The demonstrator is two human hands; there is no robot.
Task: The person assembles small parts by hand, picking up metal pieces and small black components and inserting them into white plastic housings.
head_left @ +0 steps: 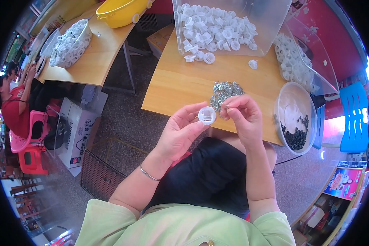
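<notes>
A drop seems the likeliest mishap: the white round plastic part point(207, 116) is held only by its rim near the centre of the frame, close to the near edge of the table point(176, 78), so a slack or off-centre pinch could let it be tipped toward the lap or floor. Small pieces from the heap of metal parts point(225, 91) could be scattered if the heap were brushed by the right hand point(246, 118), which is raised just beside it. The clear bowl point(277, 107), at the right of the frame by the table's edge, might be upset if it were knocked by an elbow, and the black parts point(297, 138) spilled.

By the left hand point(179, 130), half closed, the white part is gripped between thumb and fingers, its slotted face turned upward. The right hand is partly curled, thumb and fingertips brought close together; whether they meet, or anything small is pinched there, cannot be told.
</notes>
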